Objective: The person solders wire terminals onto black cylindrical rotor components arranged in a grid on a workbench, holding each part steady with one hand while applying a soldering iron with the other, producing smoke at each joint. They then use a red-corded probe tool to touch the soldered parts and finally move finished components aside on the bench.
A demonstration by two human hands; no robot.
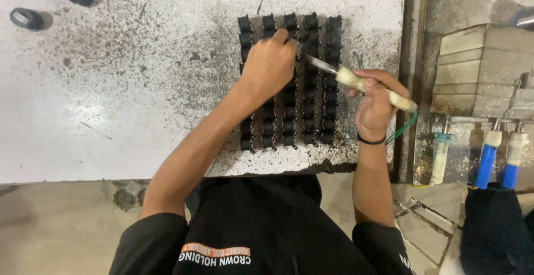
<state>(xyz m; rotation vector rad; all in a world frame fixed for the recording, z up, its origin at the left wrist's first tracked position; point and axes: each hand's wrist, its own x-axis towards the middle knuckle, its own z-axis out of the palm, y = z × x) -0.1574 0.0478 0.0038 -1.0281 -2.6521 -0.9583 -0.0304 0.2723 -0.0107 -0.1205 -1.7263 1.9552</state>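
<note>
Several rows of small black coil parts (pixel 311 102) stand in a block on a stained white worktable (pixel 139 86). My left hand (pixel 270 66) rests on the upper middle of the block, fingertips pressing one part near the top. My right hand (pixel 374 105) grips the pale wrapped handle of a soldering iron (pixel 361 84); its metal tip points up-left and meets the parts right beside my left fingertips. A green cord trails from the handle's end past my wrist, which wears a black band.
Loose black parts (pixel 26 18) lie at the table's far left corner. To the right, a grimy metal stand (pixel 478 69) holds more irons with white and blue handles (pixel 486 161). My black shirt fills the bottom.
</note>
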